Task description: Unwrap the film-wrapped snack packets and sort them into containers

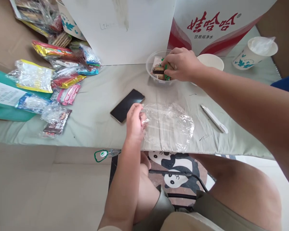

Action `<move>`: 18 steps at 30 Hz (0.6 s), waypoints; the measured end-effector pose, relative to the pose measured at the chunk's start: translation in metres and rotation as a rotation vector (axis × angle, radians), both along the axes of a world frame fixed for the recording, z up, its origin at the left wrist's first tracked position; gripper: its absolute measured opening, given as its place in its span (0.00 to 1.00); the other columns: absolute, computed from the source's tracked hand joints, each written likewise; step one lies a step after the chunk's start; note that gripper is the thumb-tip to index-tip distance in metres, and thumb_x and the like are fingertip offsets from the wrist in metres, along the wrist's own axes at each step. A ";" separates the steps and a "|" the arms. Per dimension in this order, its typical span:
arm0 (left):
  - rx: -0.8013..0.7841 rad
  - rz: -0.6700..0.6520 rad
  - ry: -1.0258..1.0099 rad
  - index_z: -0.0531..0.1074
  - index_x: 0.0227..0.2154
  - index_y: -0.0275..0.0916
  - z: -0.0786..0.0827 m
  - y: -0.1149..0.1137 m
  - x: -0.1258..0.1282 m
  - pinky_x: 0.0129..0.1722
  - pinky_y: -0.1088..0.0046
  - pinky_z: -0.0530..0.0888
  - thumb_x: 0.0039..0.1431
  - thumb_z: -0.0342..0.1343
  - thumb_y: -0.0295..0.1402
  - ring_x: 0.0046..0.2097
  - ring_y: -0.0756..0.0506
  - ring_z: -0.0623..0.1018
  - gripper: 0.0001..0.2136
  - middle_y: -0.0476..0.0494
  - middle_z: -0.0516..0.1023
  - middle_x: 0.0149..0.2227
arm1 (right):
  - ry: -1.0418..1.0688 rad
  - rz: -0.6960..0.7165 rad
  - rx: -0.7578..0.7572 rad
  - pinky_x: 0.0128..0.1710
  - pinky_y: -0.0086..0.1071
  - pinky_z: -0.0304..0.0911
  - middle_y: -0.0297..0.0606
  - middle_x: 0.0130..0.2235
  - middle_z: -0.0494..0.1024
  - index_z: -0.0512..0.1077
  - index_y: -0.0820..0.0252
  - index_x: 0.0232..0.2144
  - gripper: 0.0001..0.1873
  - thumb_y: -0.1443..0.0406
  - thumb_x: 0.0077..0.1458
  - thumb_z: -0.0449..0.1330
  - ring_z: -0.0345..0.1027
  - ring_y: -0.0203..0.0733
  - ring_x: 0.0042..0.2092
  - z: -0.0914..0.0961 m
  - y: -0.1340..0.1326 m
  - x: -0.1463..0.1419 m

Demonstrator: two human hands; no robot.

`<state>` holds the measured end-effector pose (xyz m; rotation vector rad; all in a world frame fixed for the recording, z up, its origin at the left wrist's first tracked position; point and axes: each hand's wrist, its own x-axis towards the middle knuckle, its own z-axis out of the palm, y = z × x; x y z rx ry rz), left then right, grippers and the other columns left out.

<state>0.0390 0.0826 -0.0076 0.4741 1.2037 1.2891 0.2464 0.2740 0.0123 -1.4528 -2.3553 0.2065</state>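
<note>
My left hand (135,122) pinches the left edge of a clear plastic bag (170,126) that lies flat near the table's front edge. My right hand (180,64) reaches into a clear round plastic bowl (149,65) at the back and closes on a small snack packet with green print (166,69). Other wrapped snacks lie in the bowl. A black phone (127,105) rests face up just left of my left hand.
A heap of snack packets (60,70) covers the table's left side. A white pen-like tool (214,118) lies to the right. A white bowl (210,61) and a paper cup (254,53) stand at the back right, before cardboard boxes (207,22).
</note>
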 end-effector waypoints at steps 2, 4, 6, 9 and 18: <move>-0.011 -0.007 -0.011 0.62 0.26 0.43 0.001 0.000 0.000 0.13 0.79 0.46 0.64 0.55 0.35 0.11 0.56 0.46 0.11 0.61 0.53 0.11 | -0.053 0.022 0.033 0.58 0.67 0.62 0.39 0.51 0.77 0.79 0.39 0.40 0.09 0.57 0.54 0.66 0.67 0.62 0.57 -0.001 -0.001 -0.003; -0.016 -0.016 -0.022 0.62 0.26 0.43 0.001 0.000 0.001 0.13 0.80 0.46 0.64 0.55 0.35 0.12 0.56 0.46 0.11 0.61 0.53 0.11 | -0.078 0.013 0.038 0.59 0.69 0.59 0.39 0.50 0.77 0.79 0.40 0.38 0.08 0.57 0.52 0.68 0.66 0.63 0.57 0.004 -0.002 -0.010; -0.007 -0.041 -0.034 0.61 0.26 0.43 0.000 -0.001 0.002 0.13 0.80 0.46 0.63 0.57 0.35 0.12 0.57 0.47 0.12 0.61 0.52 0.11 | -0.115 -0.002 0.014 0.61 0.70 0.56 0.40 0.51 0.77 0.79 0.43 0.35 0.07 0.60 0.50 0.69 0.65 0.66 0.60 0.014 -0.006 -0.017; 0.028 -0.114 -0.036 0.61 0.26 0.44 -0.002 -0.002 0.001 0.13 0.80 0.44 0.61 0.59 0.37 0.11 0.56 0.46 0.12 0.62 0.51 0.10 | -0.098 -0.046 0.032 0.64 0.65 0.55 0.41 0.56 0.76 0.78 0.45 0.38 0.06 0.61 0.56 0.64 0.61 0.65 0.66 0.028 -0.036 -0.020; 0.136 -0.340 0.156 0.63 0.29 0.44 -0.007 -0.015 -0.009 0.10 0.80 0.46 0.57 0.64 0.46 0.11 0.56 0.52 0.16 0.63 0.57 0.11 | 0.042 -0.411 -0.312 0.40 0.43 0.63 0.46 0.39 0.79 0.72 0.57 0.36 0.11 0.56 0.58 0.60 0.72 0.52 0.41 -0.048 -0.198 0.033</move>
